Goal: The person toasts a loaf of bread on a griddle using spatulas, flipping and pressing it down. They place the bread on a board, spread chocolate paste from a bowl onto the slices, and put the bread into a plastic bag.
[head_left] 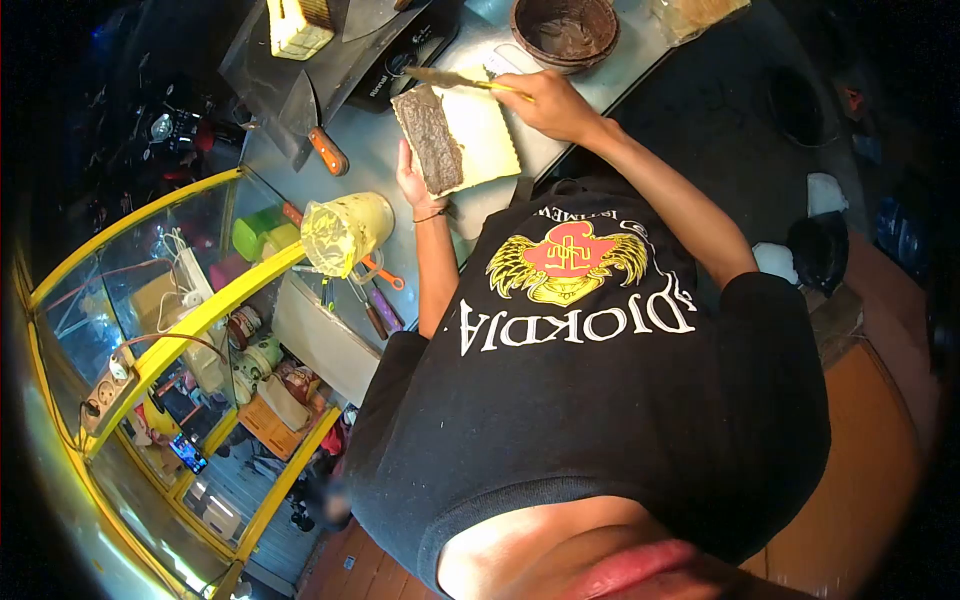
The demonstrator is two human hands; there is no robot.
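Observation:
My left hand (411, 182) supports a large rectangular slice of bread (487, 135) from its near left edge, fingers partly hidden beneath it. Dark brown spread (432, 140) covers the left part of the slice; the right part is pale and bare. In my right hand (558, 106) is a spreading knife (455, 79) with a yellow handle, its smeared blade lying across the slice's far edge. Just beyond that hand stands a brown bowl (565, 32) with dark spread coating its inside.
A black Rinnai stove (405, 68) carries a dark metal plate with a bread loaf (299, 28) on it. Left of me are a wooden-handled spatula (325, 145) and a yellow-smeared plastic jug (347, 232). A yellow-framed glass case (190, 320) borders the left side. Wrapped bread (697, 14) lies far right.

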